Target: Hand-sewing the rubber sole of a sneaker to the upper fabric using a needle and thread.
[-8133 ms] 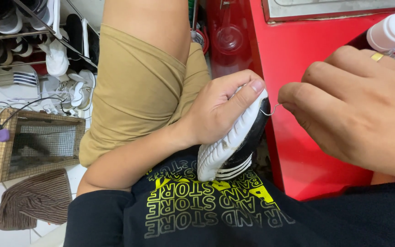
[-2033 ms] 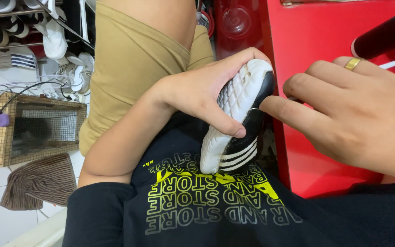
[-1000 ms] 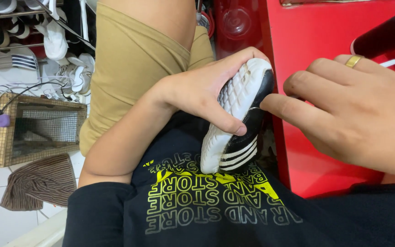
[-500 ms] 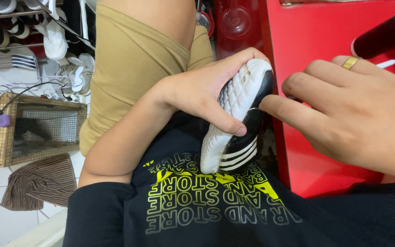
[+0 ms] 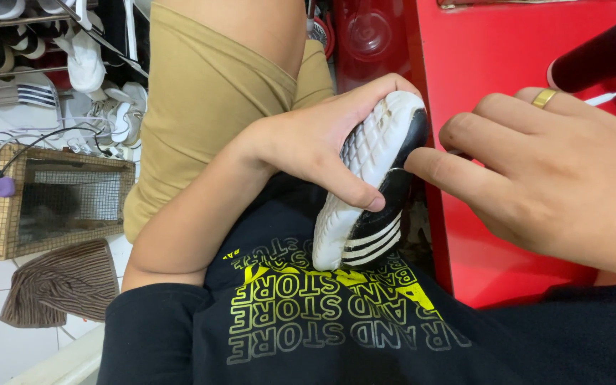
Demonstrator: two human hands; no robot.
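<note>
A black shoe (image 5: 376,189) with white stripes and a white quilted sole rests on its side against my lap, toe end up. My left hand (image 5: 315,139) wraps over the sole, thumb pressed across it, gripping the shoe. My right hand (image 5: 550,167), wearing a gold ring, is beside the shoe's upper; its fingertips touch the black side near the toe. I cannot tell whether the fingers pinch anything small.
A red cabinet (image 5: 507,64) stands right behind the shoe, with a dark red spool (image 5: 593,57) on top. At left are a wire cage (image 5: 58,207), a striped cloth (image 5: 58,285) on white floor tiles, and shelves of shoes (image 5: 44,64).
Across the last two seconds almost nothing moves. Compared with eight seconds ago, the shoe is held higher and my right hand has come down to touch its side.
</note>
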